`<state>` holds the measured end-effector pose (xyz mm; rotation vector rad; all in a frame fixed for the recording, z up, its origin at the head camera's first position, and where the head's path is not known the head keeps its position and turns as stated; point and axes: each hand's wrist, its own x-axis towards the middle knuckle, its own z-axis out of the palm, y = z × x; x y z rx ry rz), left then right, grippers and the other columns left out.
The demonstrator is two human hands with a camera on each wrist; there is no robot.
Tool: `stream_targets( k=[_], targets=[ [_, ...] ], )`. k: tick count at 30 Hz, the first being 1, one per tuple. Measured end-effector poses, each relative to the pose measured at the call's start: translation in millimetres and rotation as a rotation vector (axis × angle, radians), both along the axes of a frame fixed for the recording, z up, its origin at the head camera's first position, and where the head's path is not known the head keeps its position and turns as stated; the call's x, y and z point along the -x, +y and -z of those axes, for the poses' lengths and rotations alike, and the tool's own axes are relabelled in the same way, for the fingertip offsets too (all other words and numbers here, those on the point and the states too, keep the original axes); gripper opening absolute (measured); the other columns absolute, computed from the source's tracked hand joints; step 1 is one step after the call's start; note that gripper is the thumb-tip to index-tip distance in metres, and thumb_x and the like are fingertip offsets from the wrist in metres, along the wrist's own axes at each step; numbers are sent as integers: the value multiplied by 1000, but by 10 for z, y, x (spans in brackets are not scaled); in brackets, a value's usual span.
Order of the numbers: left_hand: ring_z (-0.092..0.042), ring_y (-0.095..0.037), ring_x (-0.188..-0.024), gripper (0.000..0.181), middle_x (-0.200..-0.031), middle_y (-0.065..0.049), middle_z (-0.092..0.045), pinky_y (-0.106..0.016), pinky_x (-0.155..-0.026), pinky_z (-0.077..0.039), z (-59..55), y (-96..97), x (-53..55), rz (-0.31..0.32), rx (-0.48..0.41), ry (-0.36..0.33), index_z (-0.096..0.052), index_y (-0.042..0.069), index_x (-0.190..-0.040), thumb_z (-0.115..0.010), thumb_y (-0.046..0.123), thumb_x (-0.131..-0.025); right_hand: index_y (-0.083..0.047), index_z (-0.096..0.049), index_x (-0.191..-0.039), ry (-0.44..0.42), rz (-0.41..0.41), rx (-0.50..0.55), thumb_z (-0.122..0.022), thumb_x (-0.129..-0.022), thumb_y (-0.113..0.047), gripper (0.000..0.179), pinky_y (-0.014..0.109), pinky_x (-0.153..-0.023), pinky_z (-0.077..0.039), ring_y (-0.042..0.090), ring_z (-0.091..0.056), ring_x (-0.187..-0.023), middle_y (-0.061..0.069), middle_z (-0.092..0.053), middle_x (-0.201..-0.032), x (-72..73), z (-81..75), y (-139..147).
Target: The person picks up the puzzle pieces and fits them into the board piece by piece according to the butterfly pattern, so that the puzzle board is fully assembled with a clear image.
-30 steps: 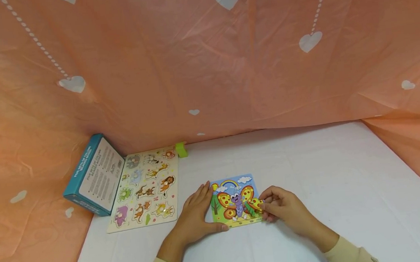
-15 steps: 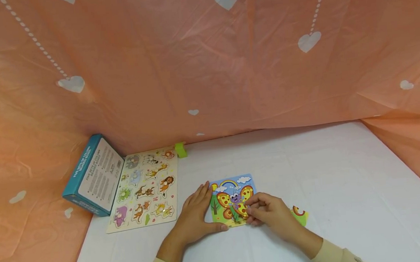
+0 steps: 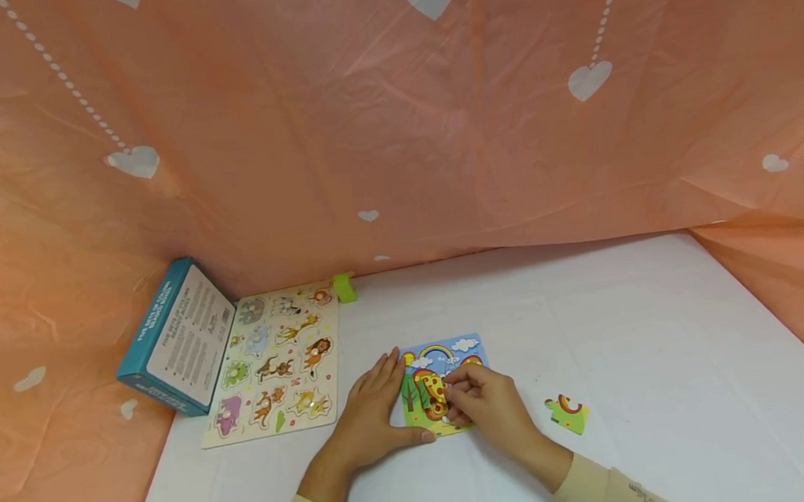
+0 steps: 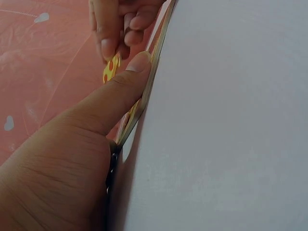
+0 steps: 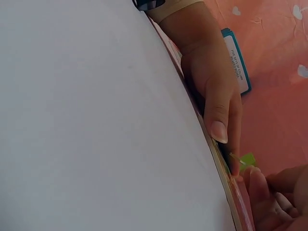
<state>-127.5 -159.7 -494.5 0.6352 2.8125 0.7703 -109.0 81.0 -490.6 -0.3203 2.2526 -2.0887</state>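
A small butterfly jigsaw board (image 3: pixel 469 347), with a sky and rainbow along its top, lies on the white table. My left hand (image 3: pixel 372 411) rests at its left side, fingers straight along the edge and thumb on the near edge. In the head view my right hand (image 3: pixel 488 406) pinches a yellow puzzle piece (image 3: pixel 436 388) with red dots over the board's left half, hiding much of the butterfly. The left wrist view has that piece (image 4: pixel 110 67) tilted, just beyond my left thumb. Out to the right, a green puzzle piece (image 3: pixel 568 414) with a red-brown curve lies on the table.
At the left lies a cream animal peg puzzle board (image 3: pixel 336 366). A teal and white box (image 3: pixel 189 339) stands tilted beside it, against the orange curtain (image 3: pixel 395 165). By the board's far corner is a small lime-green block (image 3: pixel 344 288).
My right hand has carried the dotted piece leftward across the jigsaw board, from its right side to its left half. This uncovered the green piece on the table. My left hand stays put.
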Motion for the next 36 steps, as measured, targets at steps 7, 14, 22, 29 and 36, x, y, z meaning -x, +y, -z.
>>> stream_targets(
  k=[7, 14, 22, 29, 36],
  targets=[
    [-5, -26, -166, 126, -181, -4, -11, -54, -130, -9, 10, -6, 1, 6, -7, 0, -29, 5, -172, -79, 79, -82, 10, -73, -113, -59, 24, -15, -70, -102, 6, 12, 31, -55, -63, 22, -73, -64, 11, -77, -88, 68, -32, -128],
    [-6, -26, -166, 126, -181, -5, -11, -55, -130, -9, 13, -8, -3, 10, -10, 12, -29, 4, -171, -80, 78, -82, 4, -78, -111, 34, 79, -136, -72, -102, 1, 11, 25, -50, -56, 15, -68, -61, 3, -76, -86, 69, -17, -123],
    [-7, -26, -166, 126, -180, -5, -12, -54, -130, -9, 7, 1, -5, 14, -20, 13, -30, 4, -171, -80, 77, -82, -3, -81, -107, 456, 78, -499, -80, -96, -2, 11, 38, -86, -61, 17, -71, -96, 1, -77, -103, 61, -3, -47],
    [-11, -32, -165, 124, -180, -9, -17, -59, -129, -13, 3, 8, -2, 27, -45, 38, -32, 1, -170, -82, 73, -82, -3, -78, -123, 629, -162, -753, -76, -100, -10, 25, 52, -111, -51, 28, -70, -122, 8, -78, -123, -25, -23, -85],
    [-11, -31, -165, 125, -180, -9, -17, -58, -129, -13, 9, -5, -3, 25, -46, 38, -33, 1, -170, -83, 74, -81, -3, -77, -125, 622, -178, -757, -77, -101, -11, 26, 57, -117, -44, 29, -69, -127, 11, -77, -127, -16, -9, -96]
  ],
)
